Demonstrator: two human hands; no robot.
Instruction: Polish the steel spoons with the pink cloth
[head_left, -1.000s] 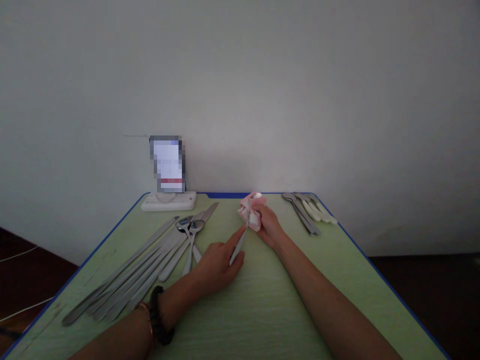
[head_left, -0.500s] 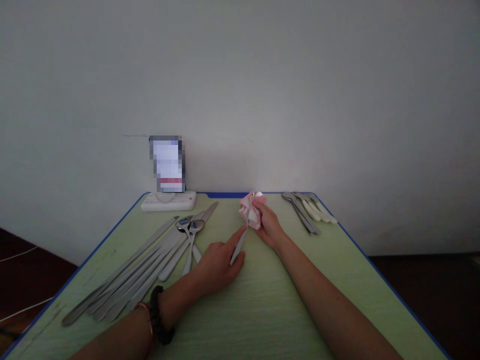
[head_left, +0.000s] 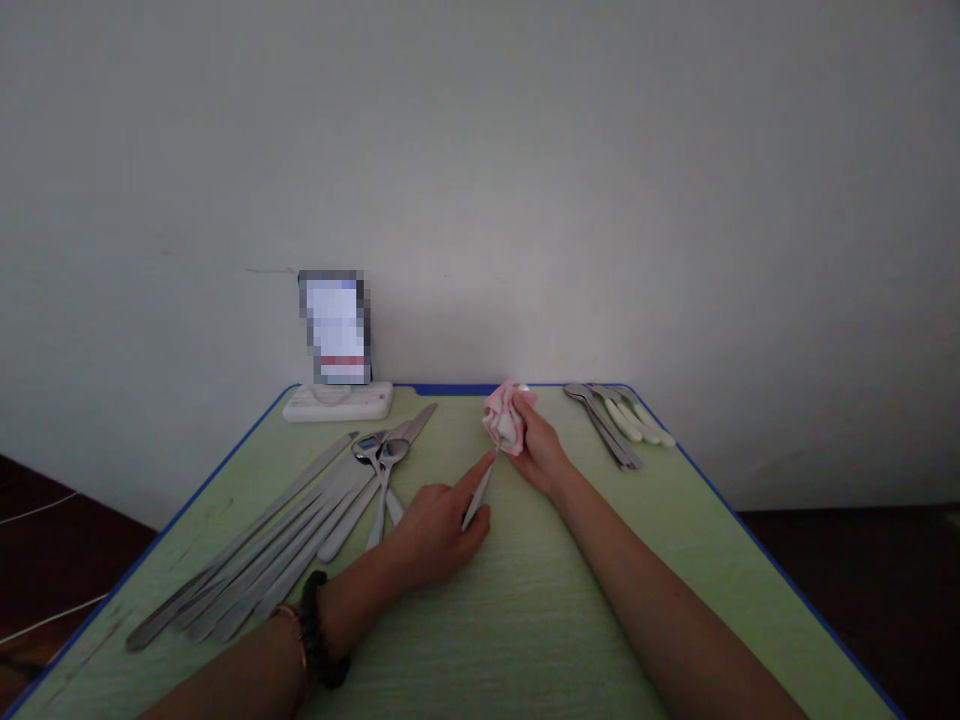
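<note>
Pinched by its handle in my left hand (head_left: 439, 530) is a metal spoon (head_left: 478, 500), pointing away from me. The left index finger lies stretched along the handle. My right hand (head_left: 544, 452) is closed around a crumpled pink and white cloth (head_left: 504, 420). This cloth wraps the far end of the spoon and hides most of its bowl; only a shiny bit peeks out at the top. Left of my left hand, several table knives (head_left: 300, 520) lie fanned out, with a pair of spoons (head_left: 393, 453) resting over their far ends.
A blurred phone (head_left: 337, 330) leans on the wall behind a white power strip (head_left: 337, 402) at the back left. At the back right lie metal spoons (head_left: 600, 425) and white-handled cutlery (head_left: 626, 420). The green table (head_left: 540, 620) has a blue edge.
My right hand and the cloth have shifted slightly to the right and away along the spoon, covering more of the bowl. The left hand keeps its grip almost unmoved.
</note>
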